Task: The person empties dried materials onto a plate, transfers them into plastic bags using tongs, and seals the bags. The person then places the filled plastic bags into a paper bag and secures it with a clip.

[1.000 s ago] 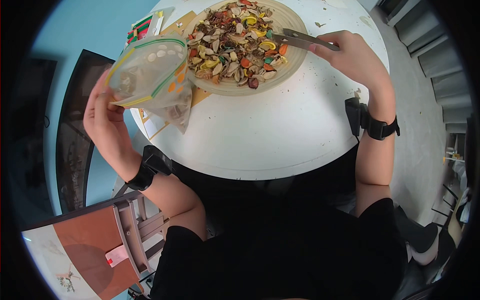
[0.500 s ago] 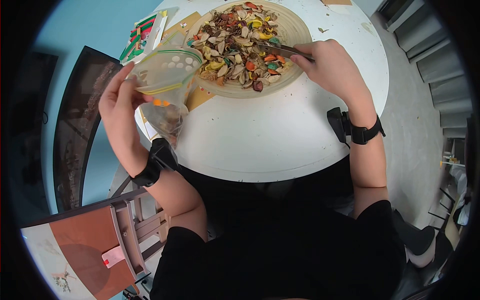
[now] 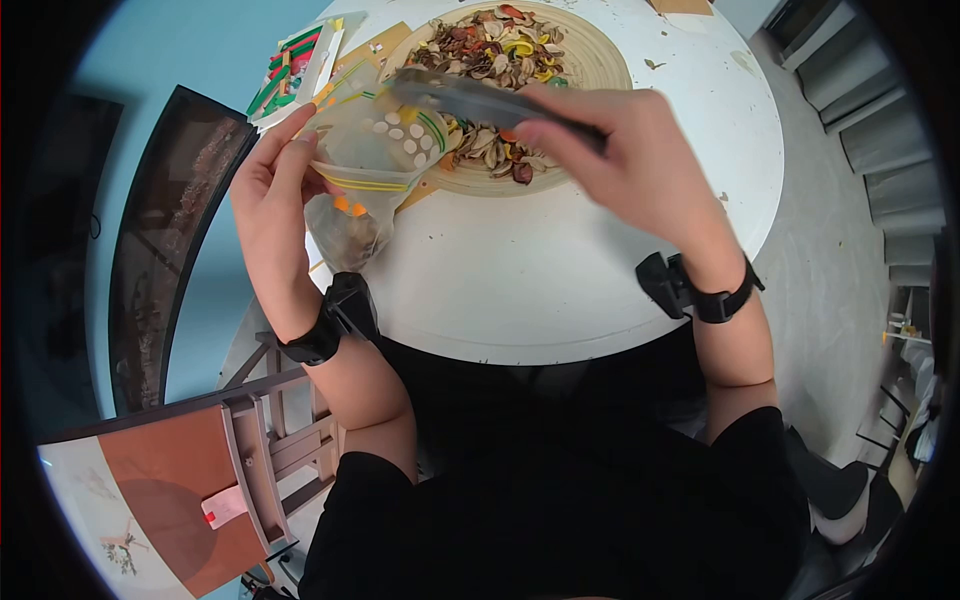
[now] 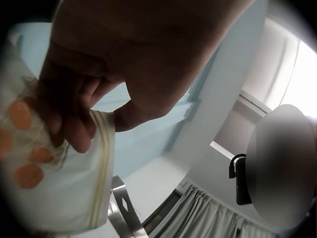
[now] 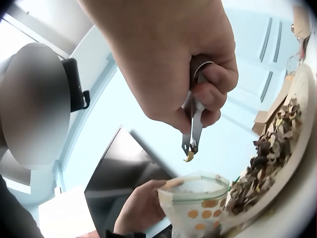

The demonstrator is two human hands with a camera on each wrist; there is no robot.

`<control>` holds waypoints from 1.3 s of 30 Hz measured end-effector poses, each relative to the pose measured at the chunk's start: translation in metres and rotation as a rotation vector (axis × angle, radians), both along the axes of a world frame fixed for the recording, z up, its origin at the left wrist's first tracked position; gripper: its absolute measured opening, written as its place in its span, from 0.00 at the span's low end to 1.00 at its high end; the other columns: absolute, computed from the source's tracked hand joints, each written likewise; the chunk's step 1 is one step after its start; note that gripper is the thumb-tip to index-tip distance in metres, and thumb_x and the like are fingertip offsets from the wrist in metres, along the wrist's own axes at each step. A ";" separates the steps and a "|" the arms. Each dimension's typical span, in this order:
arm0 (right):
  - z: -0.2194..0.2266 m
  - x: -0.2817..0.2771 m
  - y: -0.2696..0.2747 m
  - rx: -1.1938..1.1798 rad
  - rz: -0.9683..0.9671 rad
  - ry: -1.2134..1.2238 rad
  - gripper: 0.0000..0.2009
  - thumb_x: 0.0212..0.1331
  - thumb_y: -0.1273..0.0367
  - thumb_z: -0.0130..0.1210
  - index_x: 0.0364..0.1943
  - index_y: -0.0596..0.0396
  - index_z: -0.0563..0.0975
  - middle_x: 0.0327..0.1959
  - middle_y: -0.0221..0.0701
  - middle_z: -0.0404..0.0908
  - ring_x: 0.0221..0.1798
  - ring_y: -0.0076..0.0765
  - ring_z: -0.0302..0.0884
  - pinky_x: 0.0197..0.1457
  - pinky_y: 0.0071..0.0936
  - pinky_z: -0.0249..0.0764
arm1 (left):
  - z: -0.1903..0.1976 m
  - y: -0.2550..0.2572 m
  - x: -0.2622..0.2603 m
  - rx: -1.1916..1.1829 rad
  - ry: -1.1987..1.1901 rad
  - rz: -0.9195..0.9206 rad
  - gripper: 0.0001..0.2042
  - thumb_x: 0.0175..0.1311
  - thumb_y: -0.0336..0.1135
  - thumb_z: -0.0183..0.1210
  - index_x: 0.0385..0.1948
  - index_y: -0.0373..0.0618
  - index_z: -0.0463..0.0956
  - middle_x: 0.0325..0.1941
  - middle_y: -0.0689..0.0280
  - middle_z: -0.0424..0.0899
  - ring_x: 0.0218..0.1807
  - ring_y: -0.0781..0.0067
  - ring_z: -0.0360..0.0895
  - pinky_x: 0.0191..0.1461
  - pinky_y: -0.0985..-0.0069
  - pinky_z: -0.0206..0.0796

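Note:
A clear zip-top bag [image 3: 362, 168] with white and orange dots hangs from my left hand [image 3: 275, 205], its rim pinched between thumb and fingers. The bag's mouth gapes upward, and brownish dried pieces lie in its bottom. My right hand [image 3: 645, 165] grips metal tongs [image 3: 480, 100] whose tips hover over the mouth. In the right wrist view the tongs pinch a small yellowish dried piece [image 5: 189, 157] above the bag. Behind sits a round plate [image 3: 600, 75] heaped with potpourri [image 3: 500, 62] of dried petals and slices; the tongs and right hand hide part of it.
On the white round table [image 3: 520, 270], a white tray [image 3: 318, 60] with red and green items stands at the far left. Brown cardboard [image 3: 683, 6] lies at the back. Small crumbs are scattered over the tabletop. A folding chair [image 3: 265, 450] stands at the lower left.
My right hand has carried the tongs left from the plate to above the bag. My left hand has brought the bag rightward, closer to the plate, with its mouth turned more upright.

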State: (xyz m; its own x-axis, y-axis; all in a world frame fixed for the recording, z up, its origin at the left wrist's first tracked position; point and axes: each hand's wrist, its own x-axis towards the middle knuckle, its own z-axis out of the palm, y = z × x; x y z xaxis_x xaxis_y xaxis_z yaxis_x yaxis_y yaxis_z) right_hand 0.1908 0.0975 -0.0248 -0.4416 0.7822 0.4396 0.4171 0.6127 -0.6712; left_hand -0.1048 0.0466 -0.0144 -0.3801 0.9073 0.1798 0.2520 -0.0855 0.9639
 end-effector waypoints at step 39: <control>-0.034 0.038 0.056 0.123 -0.322 -0.143 0.17 0.68 0.60 0.63 0.52 0.57 0.86 0.22 0.37 0.82 0.20 0.25 0.67 0.28 0.28 0.67 | -0.010 0.011 -0.005 0.074 -0.064 -0.027 0.17 0.71 0.32 0.58 0.58 0.36 0.81 0.30 0.72 0.81 0.27 0.88 0.70 0.35 0.86 0.67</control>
State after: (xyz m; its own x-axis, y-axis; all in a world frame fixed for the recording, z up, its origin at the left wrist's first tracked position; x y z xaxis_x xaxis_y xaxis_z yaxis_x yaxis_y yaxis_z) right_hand 0.2289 0.1534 -0.0588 -0.2454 0.8362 0.4905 0.6857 0.5074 -0.5219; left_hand -0.1098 0.0571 -0.0242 -0.3685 0.9025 0.2229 0.1869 -0.1629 0.9688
